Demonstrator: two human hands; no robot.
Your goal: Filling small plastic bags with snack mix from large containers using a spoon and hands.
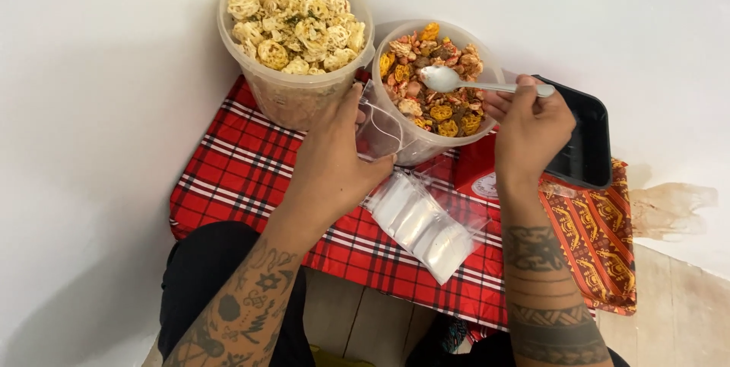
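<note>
My right hand [528, 127] grips a white plastic spoon [449, 78], its bowl resting over the mixed orange, red and yellow snacks in a clear round tub [437, 142]. My left hand [334, 158] holds a small clear plastic bag [378, 130] open against the near side of that tub. A larger clear tub [289, 97] heaped with pale yellow lattice crackers stands just behind my left hand. Below my hands a stack of clear flat bags [422, 222] lies on the red plaid cloth [236, 169].
A black rectangular tray [585, 139] sits to the right, behind my right hand. An orange patterned cloth [601, 238] lies under it at the right edge. White wall surrounds the scene; my dark-clothed knees are at the bottom.
</note>
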